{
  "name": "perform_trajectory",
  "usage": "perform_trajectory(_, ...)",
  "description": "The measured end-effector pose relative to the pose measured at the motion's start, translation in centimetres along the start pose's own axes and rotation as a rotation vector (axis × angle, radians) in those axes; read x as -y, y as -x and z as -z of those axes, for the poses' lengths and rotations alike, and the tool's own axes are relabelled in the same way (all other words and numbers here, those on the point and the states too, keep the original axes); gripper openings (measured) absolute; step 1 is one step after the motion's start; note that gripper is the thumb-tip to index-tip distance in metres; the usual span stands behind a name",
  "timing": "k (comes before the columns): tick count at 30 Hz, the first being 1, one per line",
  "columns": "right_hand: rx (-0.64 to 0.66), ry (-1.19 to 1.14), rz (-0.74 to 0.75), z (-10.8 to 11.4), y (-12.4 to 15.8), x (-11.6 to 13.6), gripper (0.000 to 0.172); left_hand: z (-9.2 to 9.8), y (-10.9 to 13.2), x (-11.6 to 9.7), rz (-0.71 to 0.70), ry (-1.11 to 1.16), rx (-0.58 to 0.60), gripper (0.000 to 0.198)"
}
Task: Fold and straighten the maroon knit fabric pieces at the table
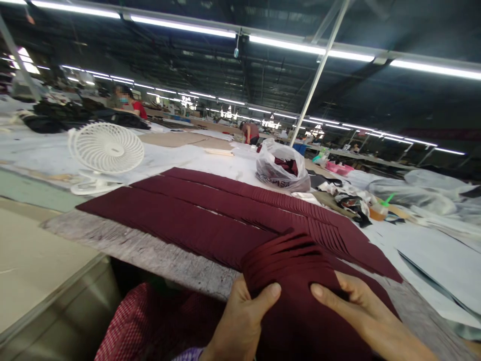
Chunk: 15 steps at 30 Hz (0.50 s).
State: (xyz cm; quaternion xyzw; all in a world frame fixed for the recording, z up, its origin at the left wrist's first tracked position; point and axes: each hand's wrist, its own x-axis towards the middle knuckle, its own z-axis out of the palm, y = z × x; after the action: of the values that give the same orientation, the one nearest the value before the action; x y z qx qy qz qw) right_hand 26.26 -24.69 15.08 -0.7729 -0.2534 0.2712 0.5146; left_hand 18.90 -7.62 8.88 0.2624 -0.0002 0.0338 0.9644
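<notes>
Nearest, we pinch a fanned stack of maroon fabric pieces (296,271) at the table's near edge (158,253) with left hand (240,321) and right hand (361,313), thumbs pressed on top, while beyond lie overlapping maroon rows (210,210), a white fan (106,149), and a plastic bag (282,173) with unreadable print.

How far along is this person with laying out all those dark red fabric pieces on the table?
Done: three long rows of maroon pieces lie overlapped across the grey board. In hand: the left hand and right hand hold a fanned stack of maroon pieces at the near edge. Left: that stack is not laid flat, and a plastic bag beyond holds more maroon cloth.
</notes>
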Motion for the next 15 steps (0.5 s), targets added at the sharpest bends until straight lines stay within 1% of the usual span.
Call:
perform_trajectory(2, -0.022, 0.075, 0.005, 0.4, 0.1, 0.0, 0.021, -0.1, 0.0, -0.6, -0.018, 0.033, 0.042, 0.053)
perform_trajectory(5, -0.037, 0.209, 0.016, 0.7, 0.2, 0.6, 0.024, -0.3, 0.0, -1.7, -0.007, 0.117, 0.059, 0.038)
perform_trajectory(7, -0.049, 0.305, 0.036, 0.6, 0.4, 1.1, 0.027, -0.2, 0.0, -2.4, 0.037, 0.122, 0.072, 0.036)
perform_trajectory(10, -0.051, 0.422, 0.06, 0.5, 0.6, 1.8, 0.028, 0.1, 0.1, -3.0, 0.089, 0.055, 0.076, 0.031)
perform_trajectory(12, -0.025, 0.449, 0.066, 0.5, 0.6, 2.2, 0.028, 0.3, 0.2, -3.1, 0.091, 0.029, 0.069, 0.026)
perform_trajectory(15, -0.005, 0.452, 0.072, 0.6, 0.6, 3.0, 0.028, 0.4, 0.2, -3.1, 0.09, 0.038, 0.074, 0.025)
